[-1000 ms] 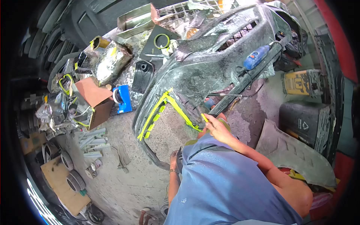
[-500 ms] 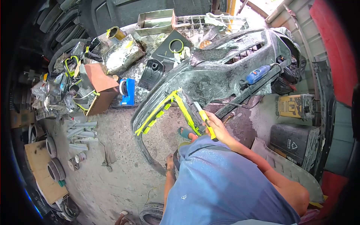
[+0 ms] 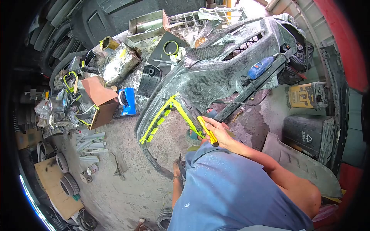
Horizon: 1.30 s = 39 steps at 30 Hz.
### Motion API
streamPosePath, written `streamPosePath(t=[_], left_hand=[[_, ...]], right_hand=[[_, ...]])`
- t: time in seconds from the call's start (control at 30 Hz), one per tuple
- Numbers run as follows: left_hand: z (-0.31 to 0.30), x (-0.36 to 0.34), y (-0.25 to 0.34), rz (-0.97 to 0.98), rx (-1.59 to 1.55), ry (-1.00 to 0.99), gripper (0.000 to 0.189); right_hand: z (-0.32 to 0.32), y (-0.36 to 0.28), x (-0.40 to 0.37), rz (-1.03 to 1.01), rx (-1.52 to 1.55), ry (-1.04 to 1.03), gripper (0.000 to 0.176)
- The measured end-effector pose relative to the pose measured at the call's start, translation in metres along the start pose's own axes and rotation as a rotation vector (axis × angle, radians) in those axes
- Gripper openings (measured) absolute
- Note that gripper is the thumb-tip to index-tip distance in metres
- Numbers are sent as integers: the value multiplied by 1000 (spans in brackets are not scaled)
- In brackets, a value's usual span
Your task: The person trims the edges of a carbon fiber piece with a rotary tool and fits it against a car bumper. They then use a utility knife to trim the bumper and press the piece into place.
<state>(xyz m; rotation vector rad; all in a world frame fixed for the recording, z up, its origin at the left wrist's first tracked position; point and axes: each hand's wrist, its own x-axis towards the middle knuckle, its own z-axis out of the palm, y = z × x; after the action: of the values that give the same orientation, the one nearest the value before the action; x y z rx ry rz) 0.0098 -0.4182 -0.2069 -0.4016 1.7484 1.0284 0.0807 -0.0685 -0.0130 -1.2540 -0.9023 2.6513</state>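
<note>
My right hand [image 3: 218,133] is wrapped round a yellow cutter knife [image 3: 208,131], held just beside the right strip of yellow-green tape [image 3: 188,117]. That tape forms an angle on a large dark car body part [image 3: 200,86], whose left edge curves down towards me. Low by my left side, my left hand [image 3: 176,167] is closed at the lower end of the part; what its fingers grip is partly hidden. A blue power tool [image 3: 261,67] lies on the upper right of the part.
A blue tape dispenser [image 3: 128,101], a cardboard box [image 3: 104,112], a metal tray [image 3: 148,26] and a tape roll [image 3: 170,48] are on the cluttered bench. Tyres [image 3: 69,184] stand at the left; a black bin [image 3: 308,134] is at the right. Another person's foot [image 3: 142,220] shows below.
The view has shifted. My right hand still holds the knife, now nearer my body; the grey blade end seen before no longer shows clearly. Both my feet now show beneath the part.
</note>
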Motion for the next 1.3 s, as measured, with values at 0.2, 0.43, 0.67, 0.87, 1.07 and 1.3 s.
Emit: streamPosePath(t=[0.2, 0.43, 0.67, 0.87, 1.07, 1.3], left_hand=[[1, 3, 1, 14, -20, 14, 24], [-2, 6, -9, -7, -54, -12, 22], [-4, 0, -9, -6, -49, 7, 23], [2, -9, 1, 27, -93, 7, 22], [4, -10, 8, 8, -130, -7, 17], [-8, 7, -14, 82, -155, -38, 14]], right_hand=[[-1, 10, 8, 3, 23, 52, 44], [7, -2, 5, -95, -69, -83, 45], [6, 3, 2, -109, -143, -76, 45], [6, 7, -2, -94, -118, -73, 44], [10, 5, -1, -104, -81, -50, 44], [11, 9, 3, -136, -31, -52, 43]])
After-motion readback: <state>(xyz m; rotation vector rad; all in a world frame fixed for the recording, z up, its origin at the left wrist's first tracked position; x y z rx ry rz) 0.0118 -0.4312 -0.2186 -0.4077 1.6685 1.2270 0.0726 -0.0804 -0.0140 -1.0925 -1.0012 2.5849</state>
